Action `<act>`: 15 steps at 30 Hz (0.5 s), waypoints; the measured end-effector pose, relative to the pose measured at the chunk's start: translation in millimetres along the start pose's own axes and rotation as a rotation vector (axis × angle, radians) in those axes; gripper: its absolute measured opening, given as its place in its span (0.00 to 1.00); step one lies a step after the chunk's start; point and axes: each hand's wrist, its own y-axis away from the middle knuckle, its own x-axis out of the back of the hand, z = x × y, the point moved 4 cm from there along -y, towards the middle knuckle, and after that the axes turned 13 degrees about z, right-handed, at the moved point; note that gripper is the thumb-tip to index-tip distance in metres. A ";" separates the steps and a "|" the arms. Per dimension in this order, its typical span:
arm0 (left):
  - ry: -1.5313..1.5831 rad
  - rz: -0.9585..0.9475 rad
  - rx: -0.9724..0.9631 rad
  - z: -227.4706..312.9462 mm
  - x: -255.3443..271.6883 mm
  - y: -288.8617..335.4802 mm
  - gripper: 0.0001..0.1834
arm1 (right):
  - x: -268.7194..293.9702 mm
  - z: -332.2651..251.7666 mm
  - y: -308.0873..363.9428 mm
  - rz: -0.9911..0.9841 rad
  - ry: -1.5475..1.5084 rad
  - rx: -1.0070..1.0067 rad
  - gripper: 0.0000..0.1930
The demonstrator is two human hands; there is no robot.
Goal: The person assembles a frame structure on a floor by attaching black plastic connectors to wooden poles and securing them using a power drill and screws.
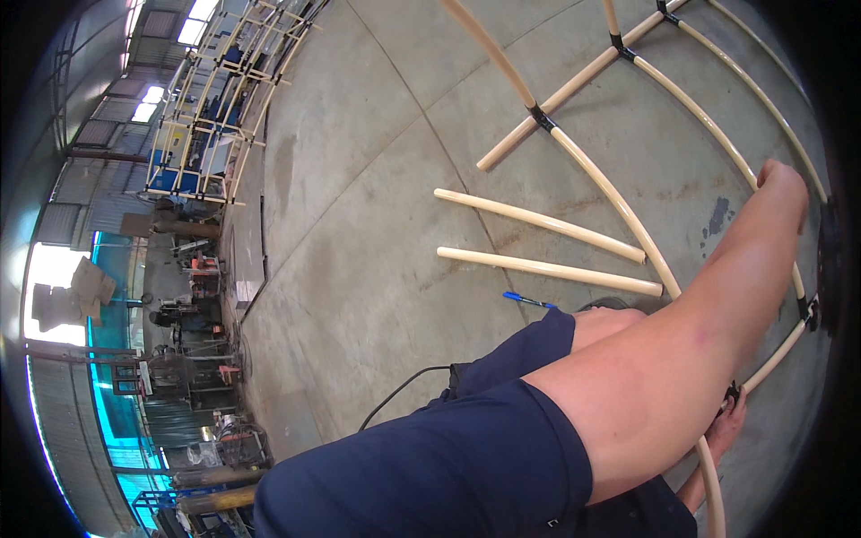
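Observation:
A frame of cream tubes point(605, 179) with black joints point(542, 117) lies across the floor on the right. My left arm reaches across to its far right, where my left hand point(782, 184) is closed at one of the long tubes; most of its fingers are hidden behind the hand. Lower down, beneath that forearm, my right hand point(730, 423) has its fingers closed around a black joint point(733, 392) where tubes meet. My left arm hides part of this area. Beside the frame lie two loose cream tubes, an upper tube point(538, 221) and a lower tube point(547, 271).
A blue pen point(527, 299) lies on the concrete floor point(350, 233) near my knee. A thin black cable point(395, 394) curves beside my sleeve. Along the left wall stand a tall tube rack point(215, 108) and several machines point(193, 359). Something dark point(830, 269) sits at the right rim.

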 end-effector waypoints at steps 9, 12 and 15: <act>-0.073 0.018 -0.021 7.0 13.4 -14.2 0.21 | -4.0 -6.4 -14.5 -0.065 0.197 0.071 0.24; -0.091 0.035 -0.027 9.3 19.2 -19.2 0.21 | -9.4 4.0 -17.7 0.076 0.370 0.163 0.24; -0.110 0.035 -0.016 1.1 12.9 -17.1 0.21 | -15.1 -1.5 -17.0 0.012 0.403 0.157 0.23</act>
